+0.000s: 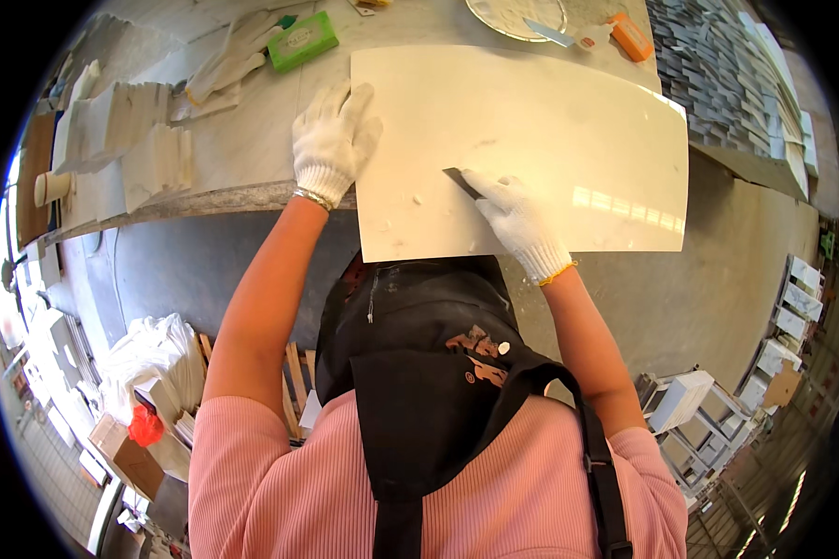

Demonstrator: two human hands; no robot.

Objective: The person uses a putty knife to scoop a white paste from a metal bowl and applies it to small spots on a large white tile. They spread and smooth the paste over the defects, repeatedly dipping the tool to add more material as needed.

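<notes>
Right hand (522,224), white-gloved: closing around a dark flat blade (462,183), its tip pointing up and left over the panel's face. Left hand (331,135), likewise gloved: lying flat, fingers extended, gripping nothing, straddling the panel's left edge. White panel (541,121), glossy: lying on the desk (252,172), its near edge overhanging the front. Beyond its far edge: a green box (302,41) sitting left; a round dish (522,38) and orange box (632,37) sitting right. Far right: grey strips (718,84) standing stacked.
</notes>
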